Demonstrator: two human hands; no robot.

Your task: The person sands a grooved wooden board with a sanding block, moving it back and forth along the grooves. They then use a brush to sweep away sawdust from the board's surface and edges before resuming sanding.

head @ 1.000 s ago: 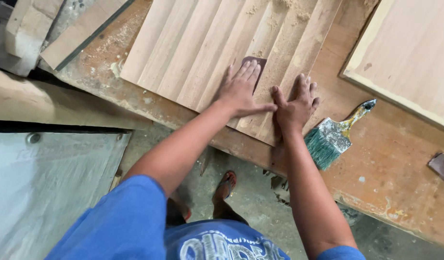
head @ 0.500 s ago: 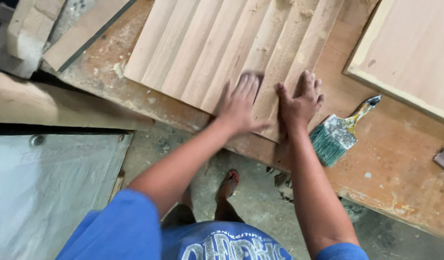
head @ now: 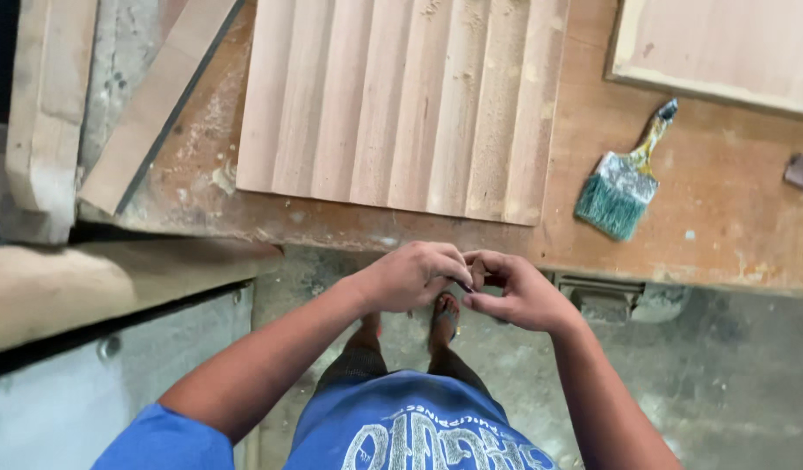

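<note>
Head view shows left hand (head: 412, 277) and right hand (head: 514, 294) curled together, pinching a small dark piece (head: 463, 284) below the grooved wooden panel (head: 401, 104).

I looked all over and saw no boxes, labels, signs or screens on the bench or the floor.
</note>
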